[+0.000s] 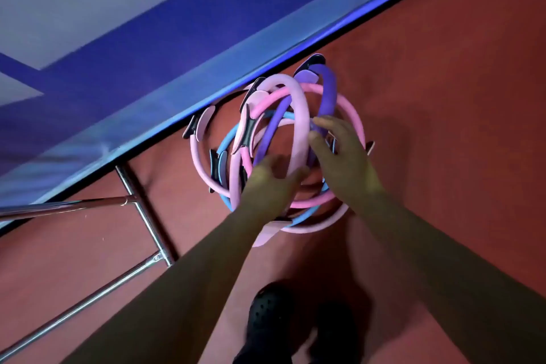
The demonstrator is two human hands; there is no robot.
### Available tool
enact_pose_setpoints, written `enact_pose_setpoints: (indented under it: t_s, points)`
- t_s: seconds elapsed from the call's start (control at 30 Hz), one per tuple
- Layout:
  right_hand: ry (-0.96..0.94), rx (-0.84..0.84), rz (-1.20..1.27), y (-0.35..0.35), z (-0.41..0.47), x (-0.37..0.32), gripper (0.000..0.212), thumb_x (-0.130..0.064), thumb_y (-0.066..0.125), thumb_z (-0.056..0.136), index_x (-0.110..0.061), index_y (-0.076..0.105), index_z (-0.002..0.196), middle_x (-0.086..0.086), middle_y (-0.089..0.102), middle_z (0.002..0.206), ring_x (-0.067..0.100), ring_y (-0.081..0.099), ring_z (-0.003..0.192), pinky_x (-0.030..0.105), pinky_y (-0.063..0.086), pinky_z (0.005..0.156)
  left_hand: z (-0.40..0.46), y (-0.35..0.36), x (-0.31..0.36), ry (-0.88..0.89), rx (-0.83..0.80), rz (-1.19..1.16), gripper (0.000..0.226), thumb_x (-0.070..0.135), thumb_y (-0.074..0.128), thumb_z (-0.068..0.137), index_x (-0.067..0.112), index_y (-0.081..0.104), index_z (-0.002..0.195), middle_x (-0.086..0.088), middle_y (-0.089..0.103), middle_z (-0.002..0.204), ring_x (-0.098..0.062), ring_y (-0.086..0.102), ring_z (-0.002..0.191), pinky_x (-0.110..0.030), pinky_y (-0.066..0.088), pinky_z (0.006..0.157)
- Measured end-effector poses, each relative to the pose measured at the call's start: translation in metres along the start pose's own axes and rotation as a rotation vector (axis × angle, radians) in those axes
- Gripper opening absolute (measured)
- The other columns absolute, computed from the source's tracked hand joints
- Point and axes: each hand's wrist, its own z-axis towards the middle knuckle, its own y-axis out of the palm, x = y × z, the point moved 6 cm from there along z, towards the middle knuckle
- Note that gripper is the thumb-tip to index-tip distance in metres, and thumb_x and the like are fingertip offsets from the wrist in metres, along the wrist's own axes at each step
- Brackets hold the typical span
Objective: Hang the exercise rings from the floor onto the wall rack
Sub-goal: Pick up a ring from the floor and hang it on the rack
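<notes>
Exercise rings lie in a tangled heap on the red floor, right against the foot of the blue wall. We count pale pink, bright pink, purple and light blue hoops, all crossing through one another, so we cannot say how many there are or which lies lowest. Their dark padded grips show in places; others are hidden under the hoops. The near edge of the heap is covered by our own hands and forearms.

Our left hand reaches in from below, palm down, with its fingers stretched toward the tall pale pink ring. The motion blur there keeps us from telling whether the fingers grip it or only touch it. Our right hand comes in beside it, its fingers curled at the lower part of the purple ring, thumb on one side and fingers on the other, so it seems to pinch that hoop. Both arms are stretched out and nearly straight, converging on the heap.

To the left, a chrome tube frame stands on the floor next to the wall, cut off by the picture edge. At the bottom, a dark perforated shoe is partly blurred and in shadow.
</notes>
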Motion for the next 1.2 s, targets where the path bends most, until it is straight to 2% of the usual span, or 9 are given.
enact_pose_setpoints:
  t_s: [0.07, 0.2, 0.33, 0.47, 0.7, 0.83, 1.03, 1.1, 1.2]
  points:
    - [-0.086, 0.044, -0.099, 0.000, -0.002, -0.003, 0.037, -0.024, 0.059, 0.089, -0.006, 0.068, 0.120, 0.011, 0.058, 0.129, 0.020, 0.055, 0.122, 0.036, 0.042, 0.108, 0.000, 0.006, 0.005, 0.083, -0.028, 0.071, 0.016, 0.035, 0.069, 0.093, 0.020, 0.069, 0.099, 0.007, 0.069, 0.085, -0.002, 0.064, 0.075, -0.019, 0.045, 0.071]
    - [-0.183, -0.060, -0.288, 0.010, -0.007, -0.008, 0.040, -0.004, 0.065, 0.084, -0.011, 0.067, 0.124, 0.011, 0.045, 0.143, 0.021, 0.053, 0.121, 0.036, 0.043, 0.104, -0.006, -0.002, 0.014, 0.142, 0.041, 0.086, 0.016, 0.025, 0.055, 0.101, 0.022, 0.056, 0.085, 0.009, 0.053, 0.065, 0.000, 0.049, 0.056, -0.017, 0.034, 0.053]
    - [-0.126, -0.095, -0.427, 0.017, -0.006, -0.009, 0.039, -0.005, 0.070, 0.083, -0.007, 0.067, 0.122, 0.009, 0.036, 0.152, 0.025, 0.061, 0.116, 0.031, 0.040, 0.097, -0.013, -0.033, 0.015, 0.143, 0.145, 0.081, 0.014, 0.024, 0.055, 0.099, 0.017, 0.063, 0.089, 0.005, 0.062, 0.074, -0.005, 0.056, 0.066, -0.015, 0.041, 0.059]
    - [-0.072, -0.090, -0.475, 0.015, -0.007, -0.009, 0.041, -0.001, 0.069, 0.084, -0.004, 0.066, 0.124, 0.010, 0.034, 0.154, 0.028, 0.060, 0.121, 0.036, 0.042, 0.104, -0.027, -0.057, 0.019, 0.162, 0.173, 0.035, 0.028, 0.037, 0.052, 0.092, 0.014, 0.068, 0.092, -0.005, 0.073, 0.082, -0.027, 0.068, 0.078, -0.045, 0.055, 0.073]
    - [0.020, -0.195, -0.498, 0.016, -0.009, -0.028, 0.045, -0.014, 0.067, 0.089, -0.010, 0.060, 0.133, 0.008, 0.029, 0.159, 0.024, 0.039, 0.142, 0.026, 0.022, 0.110, -0.048, -0.091, 0.024, 0.145, 0.207, 0.038, 0.017, 0.026, 0.060, 0.100, 0.022, 0.067, 0.085, 0.012, 0.072, 0.071, 0.002, 0.062, 0.059, -0.015, 0.045, 0.058]
    - [0.011, -0.229, -0.460, 0.009, -0.015, -0.052, 0.044, -0.013, 0.068, 0.088, -0.005, 0.062, 0.131, 0.016, 0.040, 0.153, 0.028, 0.038, 0.144, 0.029, 0.024, 0.113, -0.068, -0.107, 0.032, 0.130, 0.186, -0.061, 0.017, 0.023, 0.058, 0.101, 0.017, 0.068, 0.090, 0.008, 0.073, 0.073, -0.018, 0.065, 0.062, -0.030, 0.054, 0.064]
    - [-0.087, -0.279, -0.396, -0.019, -0.014, -0.131, 0.043, -0.009, 0.064, 0.092, -0.008, 0.059, 0.134, 0.012, 0.050, 0.144, 0.028, 0.046, 0.136, 0.028, 0.027, 0.113, -0.115, -0.139, 0.076, 0.151, 0.197, -0.009, 0.016, 0.019, 0.055, 0.103, 0.014, 0.065, 0.092, 0.016, 0.062, 0.056, -0.001, 0.049, 0.042, -0.019, 0.040, 0.048]
    - [-0.134, -0.267, -0.359, -0.033, -0.014, -0.168, 0.041, -0.010, 0.062, 0.093, -0.010, 0.059, 0.133, 0.011, 0.056, 0.138, 0.028, 0.052, 0.129, 0.033, 0.035, 0.111, -0.136, -0.159, 0.102, 0.160, 0.229, -0.021, 0.011, 0.017, 0.054, 0.103, 0.016, 0.063, 0.097, 0.006, 0.070, 0.072, -0.007, 0.058, 0.054, -0.017, 0.046, 0.049]
    - [-0.220, -0.278, -0.320, -0.056, -0.019, -0.237, 0.040, -0.014, 0.059, 0.096, -0.012, 0.057, 0.136, 0.009, 0.057, 0.139, 0.026, 0.052, 0.131, 0.033, 0.035, 0.112, -0.173, -0.192, 0.142, 0.161, 0.277, 0.002, 0.014, 0.022, 0.055, 0.102, 0.014, 0.066, 0.098, -0.010, 0.075, 0.091, -0.029, 0.067, 0.075, -0.032, 0.055, 0.071]
